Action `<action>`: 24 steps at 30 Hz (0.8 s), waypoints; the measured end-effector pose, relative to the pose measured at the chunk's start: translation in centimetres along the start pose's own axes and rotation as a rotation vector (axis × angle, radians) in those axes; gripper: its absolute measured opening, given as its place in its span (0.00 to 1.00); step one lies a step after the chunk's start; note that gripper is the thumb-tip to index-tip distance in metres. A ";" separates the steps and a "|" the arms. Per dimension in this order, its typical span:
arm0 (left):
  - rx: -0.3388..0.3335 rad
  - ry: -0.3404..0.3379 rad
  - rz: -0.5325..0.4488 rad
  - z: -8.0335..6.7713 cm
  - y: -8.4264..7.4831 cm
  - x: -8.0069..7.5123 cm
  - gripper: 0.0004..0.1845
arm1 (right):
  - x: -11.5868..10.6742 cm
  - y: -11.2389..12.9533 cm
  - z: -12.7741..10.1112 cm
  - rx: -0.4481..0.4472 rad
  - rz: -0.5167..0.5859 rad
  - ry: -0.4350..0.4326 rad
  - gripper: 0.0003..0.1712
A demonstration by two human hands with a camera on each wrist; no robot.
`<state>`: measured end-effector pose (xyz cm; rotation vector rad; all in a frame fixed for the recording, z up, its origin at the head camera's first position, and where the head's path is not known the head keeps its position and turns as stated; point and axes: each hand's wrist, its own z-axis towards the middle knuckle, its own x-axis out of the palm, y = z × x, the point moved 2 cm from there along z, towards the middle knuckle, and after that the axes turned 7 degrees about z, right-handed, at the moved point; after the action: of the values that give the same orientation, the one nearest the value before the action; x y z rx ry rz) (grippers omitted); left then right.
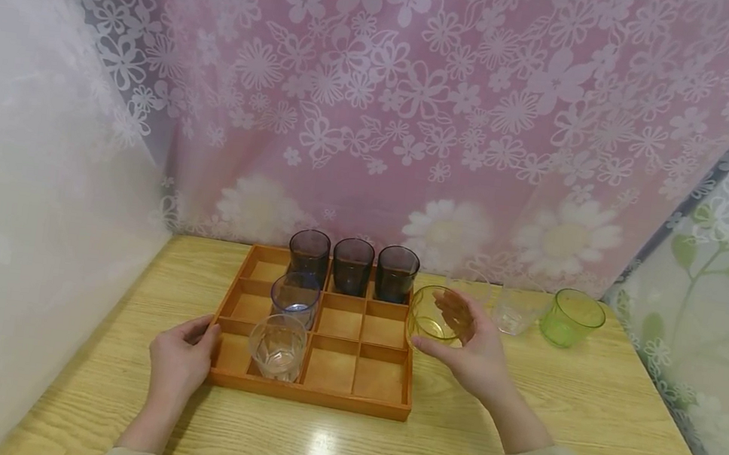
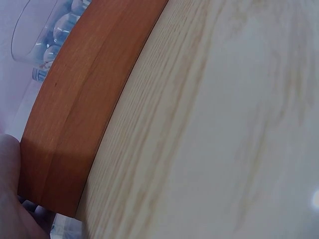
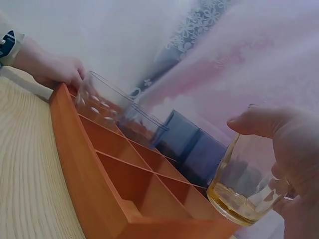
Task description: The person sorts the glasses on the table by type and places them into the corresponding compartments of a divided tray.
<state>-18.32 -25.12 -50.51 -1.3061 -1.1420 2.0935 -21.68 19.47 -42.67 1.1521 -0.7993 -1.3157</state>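
My left hand (image 1: 180, 358) grips the left side of an orange-brown wooden tray (image 1: 316, 398) divided into square compartments, with the thumb at its edge in the left wrist view. My right hand (image 1: 482, 354) holds a yellow-tinted glass (image 1: 429, 323) just beyond the tray's right side, thumb and fingers around it. In the right wrist view the yellow glass (image 3: 237, 204) is tilted, near the tray's corner. A clear glass (image 1: 276, 353) stands in the tray's front row. Behind it is a blue-tinted glass (image 1: 293, 298). Three dark glasses, one of them in the middle (image 1: 352, 268), line the back row.
Right of the tray stand a green glass (image 1: 573, 320) and a clear glass (image 1: 512, 314). Another clear glass (image 1: 470, 277) is partly hidden behind my right hand. A pink floral curtain (image 1: 374, 145) hangs behind the wooden table (image 1: 256, 442), with pale sheeting on the left.
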 end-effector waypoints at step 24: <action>-0.023 0.002 -0.002 0.0 0.2 0.0 0.13 | 7.1 -1.2 3.0 -0.005 0.094 0.057 0.49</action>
<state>-18.31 -25.22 -50.67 -1.3169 -1.1692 2.0826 -23.93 12.15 -44.11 1.1300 -0.7980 -1.2018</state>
